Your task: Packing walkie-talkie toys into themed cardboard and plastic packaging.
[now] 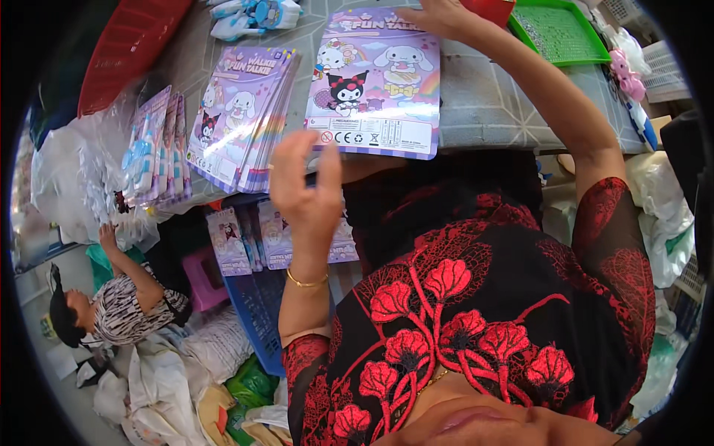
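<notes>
Grey-clothed table (487,111): lilac cartoon backing card (379,82) lies flat right by its near edge, approx. mid; open room to R, only a narrow gap L before the fanned card pile (227,123). Step's prob. handling/positioning that card; next move calls for a fingertip hold on its near edge, w/o bending. L hand (306,175) half open, fingers spread, apparently empty, at near-L corner. R hand (445,18) at far edge, partly cut off; can't tell grip.
</notes>
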`<action>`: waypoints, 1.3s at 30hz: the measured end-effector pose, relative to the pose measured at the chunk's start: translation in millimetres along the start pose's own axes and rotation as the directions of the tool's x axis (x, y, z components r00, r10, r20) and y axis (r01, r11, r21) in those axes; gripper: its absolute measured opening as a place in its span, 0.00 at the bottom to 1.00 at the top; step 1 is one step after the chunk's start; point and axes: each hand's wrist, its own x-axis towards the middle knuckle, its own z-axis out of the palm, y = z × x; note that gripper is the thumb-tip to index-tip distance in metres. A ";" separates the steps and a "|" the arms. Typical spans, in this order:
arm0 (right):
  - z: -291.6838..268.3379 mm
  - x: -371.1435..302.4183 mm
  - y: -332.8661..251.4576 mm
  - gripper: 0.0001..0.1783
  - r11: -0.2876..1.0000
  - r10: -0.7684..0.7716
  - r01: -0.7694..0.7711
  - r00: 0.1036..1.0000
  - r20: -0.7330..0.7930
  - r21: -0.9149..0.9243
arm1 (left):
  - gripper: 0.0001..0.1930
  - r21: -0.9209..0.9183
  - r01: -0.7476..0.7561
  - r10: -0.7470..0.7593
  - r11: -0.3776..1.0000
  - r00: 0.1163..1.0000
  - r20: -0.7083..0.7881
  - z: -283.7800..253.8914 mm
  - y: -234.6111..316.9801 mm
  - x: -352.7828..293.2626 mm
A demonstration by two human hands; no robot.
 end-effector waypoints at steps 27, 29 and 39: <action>19.8 -92.0 -115.1 0.33 0.330 0.470 -0.230 0.881 0.052 0.916 | 0.23 -0.603 0.640 -0.530 0.477 0.756 0.384 30.0 -54.1 23.5; 13.9 -86.1 -119.1 0.35 0.252 0.453 -0.244 0.885 0.109 0.936 | 0.22 -0.668 0.647 -0.567 0.368 0.725 0.390 31.9 -54.3 28.1; 3.0 -53.8 -80.8 0.26 0.163 0.474 -0.410 0.830 0.293 0.897 | 0.20 -0.778 0.596 -0.556 0.200 0.723 0.411 67.6 -83.8 68.4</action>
